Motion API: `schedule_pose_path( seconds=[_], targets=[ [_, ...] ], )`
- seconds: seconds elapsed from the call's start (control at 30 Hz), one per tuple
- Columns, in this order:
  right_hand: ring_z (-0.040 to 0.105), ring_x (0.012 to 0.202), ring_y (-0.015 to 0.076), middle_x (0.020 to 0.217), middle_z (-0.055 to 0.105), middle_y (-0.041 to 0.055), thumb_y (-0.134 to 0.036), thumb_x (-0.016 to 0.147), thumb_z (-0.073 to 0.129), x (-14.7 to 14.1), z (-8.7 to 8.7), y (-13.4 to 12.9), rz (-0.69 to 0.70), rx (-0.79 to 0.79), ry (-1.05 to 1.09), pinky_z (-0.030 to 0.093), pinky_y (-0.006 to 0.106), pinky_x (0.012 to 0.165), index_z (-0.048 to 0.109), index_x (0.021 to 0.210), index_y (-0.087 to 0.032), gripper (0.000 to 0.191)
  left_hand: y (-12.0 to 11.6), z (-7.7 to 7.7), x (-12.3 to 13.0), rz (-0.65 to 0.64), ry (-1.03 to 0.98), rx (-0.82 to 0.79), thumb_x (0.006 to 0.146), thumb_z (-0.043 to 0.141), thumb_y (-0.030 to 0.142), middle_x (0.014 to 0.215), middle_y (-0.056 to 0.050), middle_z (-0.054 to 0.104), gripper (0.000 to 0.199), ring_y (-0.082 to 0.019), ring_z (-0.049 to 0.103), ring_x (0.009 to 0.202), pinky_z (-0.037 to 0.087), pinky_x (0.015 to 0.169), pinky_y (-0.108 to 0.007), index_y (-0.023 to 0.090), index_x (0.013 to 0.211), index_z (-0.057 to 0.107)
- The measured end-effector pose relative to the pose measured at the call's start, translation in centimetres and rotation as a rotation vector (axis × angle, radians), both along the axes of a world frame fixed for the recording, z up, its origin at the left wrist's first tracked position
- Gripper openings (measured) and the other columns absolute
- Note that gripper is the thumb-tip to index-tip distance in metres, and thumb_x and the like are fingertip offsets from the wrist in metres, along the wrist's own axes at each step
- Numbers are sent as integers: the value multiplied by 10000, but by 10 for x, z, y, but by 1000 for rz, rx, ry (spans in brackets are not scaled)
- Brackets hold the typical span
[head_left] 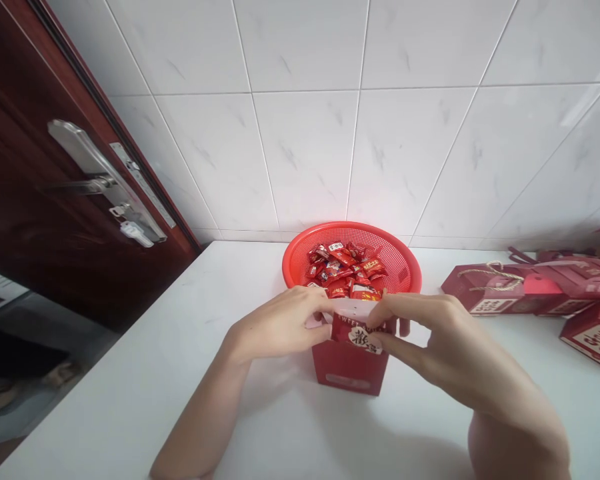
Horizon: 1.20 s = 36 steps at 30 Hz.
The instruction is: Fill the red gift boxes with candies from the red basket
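A red box with white lettering and a dark-character label stands on the white table, in front of a red mesh basket. My left hand grips the box's upper left edge between thumb and fingers. At the upper right, my right hand pinches the top part of the same box. A pale inner surface shows between the fingertips at the box's top. Behind the hands, the round red basket holds several red-wrapped candies; its front rim is partly hidden by the hands.
Red gift boxes with twine and ribbons lie at the right, one nearer the edge. The white table meets a tiled wall. At the left is a dark red door with a metal handle and keys.
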State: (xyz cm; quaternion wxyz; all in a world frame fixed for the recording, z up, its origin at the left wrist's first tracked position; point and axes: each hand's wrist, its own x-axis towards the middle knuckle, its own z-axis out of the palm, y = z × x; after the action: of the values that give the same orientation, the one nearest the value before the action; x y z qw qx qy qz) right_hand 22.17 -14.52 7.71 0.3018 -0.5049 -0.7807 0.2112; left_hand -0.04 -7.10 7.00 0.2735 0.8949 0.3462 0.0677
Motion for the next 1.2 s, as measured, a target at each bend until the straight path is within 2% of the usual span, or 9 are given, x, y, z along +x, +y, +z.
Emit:
schedule_pose_path(
  seconds=[0.13,0.27,0.4,0.63,0.77,1.0,1.13,1.2],
  targets=[
    [592,692,124,748,700,-54,-106,886,648,-6,-6,10,-76,79,-18,438,226,618,656,792,-236,161,5,0,-4,36,24,-17,895,562,254,874,-27,642,162,-203,611,800,449,714,-296,207,792,678],
    [606,708,129,749,707,-49,-119,887,635,-5,-7,17,-22,-8,-89,427,231,623,658,754,-233,177,7,0,-7,36,18,-24,890,520,194,883,-24,648,176,-184,604,769,447,702,-293,203,811,678],
    [615,694,127,786,721,-32,-110,868,622,-2,-6,21,6,-101,-128,412,239,601,688,774,-232,167,7,3,-9,38,2,-27,909,502,204,961,-34,688,234,-191,633,853,461,765,-296,212,905,735],
    [605,654,135,775,730,-8,-131,885,571,-12,-12,26,43,-173,-66,388,250,570,693,788,-222,180,6,3,-10,59,22,-18,893,498,162,1015,-35,714,300,-205,656,916,475,795,-298,231,1003,769],
    [524,571,103,704,680,-26,-78,866,547,-16,-14,28,122,-174,-136,339,240,553,669,782,-213,200,6,3,-11,37,8,-58,888,494,138,1089,-30,720,351,-198,663,971,482,803,-283,251,1095,755],
    [379,554,91,628,524,-49,-10,818,439,-11,-14,32,282,-234,-163,277,235,534,604,721,-207,275,4,5,-11,56,47,-47,890,505,180,1049,-44,713,315,-211,657,954,482,799,-293,236,1061,763],
    [378,561,85,679,535,-47,-12,847,408,-10,-15,34,292,-208,-142,281,234,544,596,769,-207,282,4,4,-11,59,47,-33,906,501,201,1052,-51,716,316,-209,652,937,478,794,-300,220,1094,754],
    [367,545,86,638,504,-50,-41,874,424,-10,-15,35,285,-214,-146,279,237,540,585,756,-202,257,4,4,-11,58,44,-40,911,511,214,1068,-53,718,310,-210,651,947,478,803,-303,217,1109,749]
  ],
)
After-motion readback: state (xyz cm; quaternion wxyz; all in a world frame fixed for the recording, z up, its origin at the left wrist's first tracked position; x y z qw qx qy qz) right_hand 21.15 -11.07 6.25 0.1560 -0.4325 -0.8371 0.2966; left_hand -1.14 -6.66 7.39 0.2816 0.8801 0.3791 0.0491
